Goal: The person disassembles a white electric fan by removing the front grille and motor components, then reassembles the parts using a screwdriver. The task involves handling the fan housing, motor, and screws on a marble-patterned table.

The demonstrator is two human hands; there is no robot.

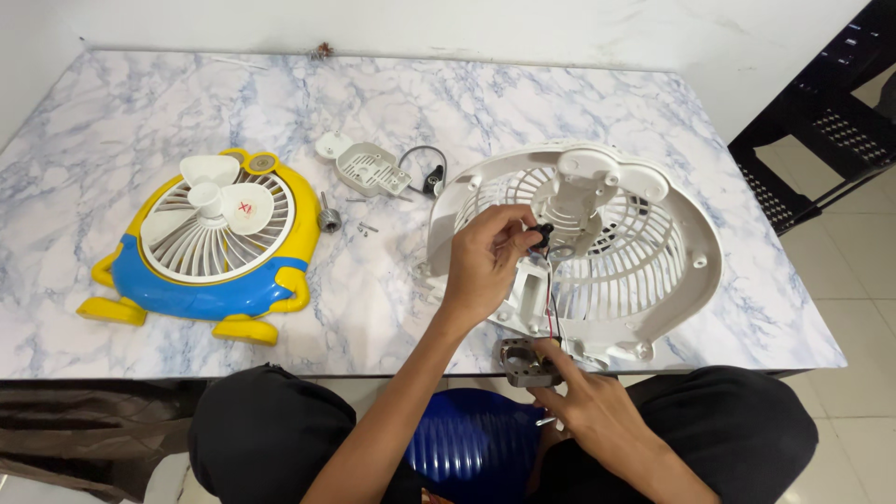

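L hand (485,261) fingers (511,227) pinched together on small black part (542,233) w/ thin red+black wires (552,313) trailing down, held just over middle of white fan housing (653,280). R hand (583,397) below near edge of counter (467,112), fingers clamped on grey metal motor block (525,362); wires run down toward it, exact join can't tell. Housing lies grille-down at near right part of counter, back side up, central mount (583,182) sticking up, near rim overhanging near edge slightly. L of housing, mid-counter: small white cover plate (367,168), black looped cable w/ connector (425,173) just beside it, small metal shaft piece (328,219) and couple of screws (367,227) near. Far L part of counter: yellow+blue cartoon-shaped fan front (210,247), white blades (222,201) on top, well apart from both hands. Blue plastic stool (476,439) between knees, below near edge. Black rack (831,121) on floor off right edge.
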